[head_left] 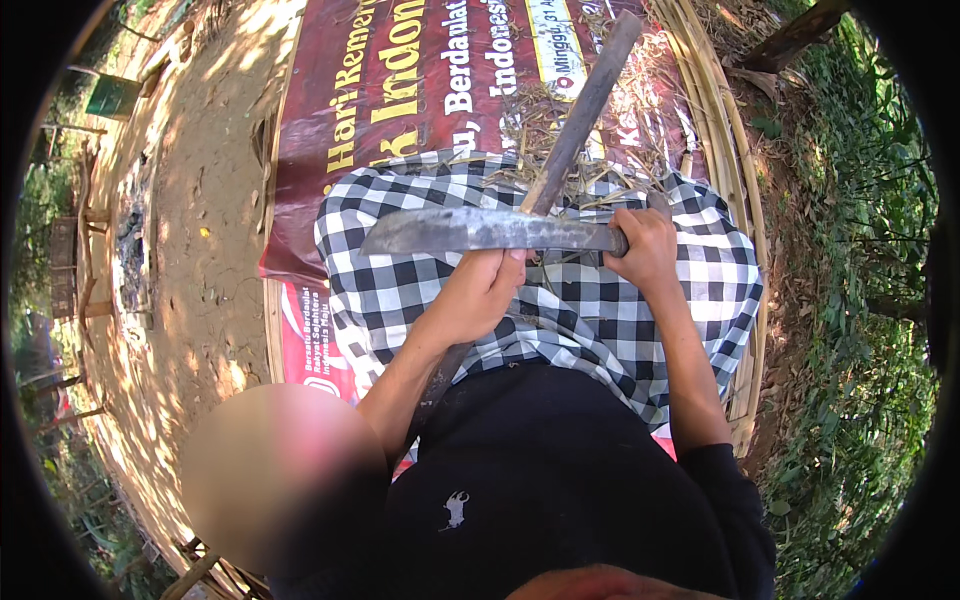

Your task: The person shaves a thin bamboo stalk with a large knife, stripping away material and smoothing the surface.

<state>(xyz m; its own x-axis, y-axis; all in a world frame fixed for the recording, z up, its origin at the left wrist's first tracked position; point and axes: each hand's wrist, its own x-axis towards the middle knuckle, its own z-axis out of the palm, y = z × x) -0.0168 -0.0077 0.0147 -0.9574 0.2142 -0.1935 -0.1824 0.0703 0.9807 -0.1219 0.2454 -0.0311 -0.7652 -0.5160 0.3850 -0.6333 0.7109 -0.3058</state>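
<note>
— While the right hand point(643, 248) is closed around the handle point(619, 241) of the machete point(480, 230), what does the left hand point(478, 295) hold?
— The wooden stick point(585, 112), fingers curled closed around it just beside the blade point(420, 232), which crosses over the stick above the checkered cloth point(712, 265).

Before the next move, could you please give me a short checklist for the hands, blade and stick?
1. Right hand closed around the handle of the machete: ok.
2. Left hand holding the stick: ok.
3. Left hand well clear of the blade: not ok, fingertips at its lower edge.
4. Blade sharp: cannot tell.
5. Checkered cloth free of shavings: not ok, some lie on it.
</note>
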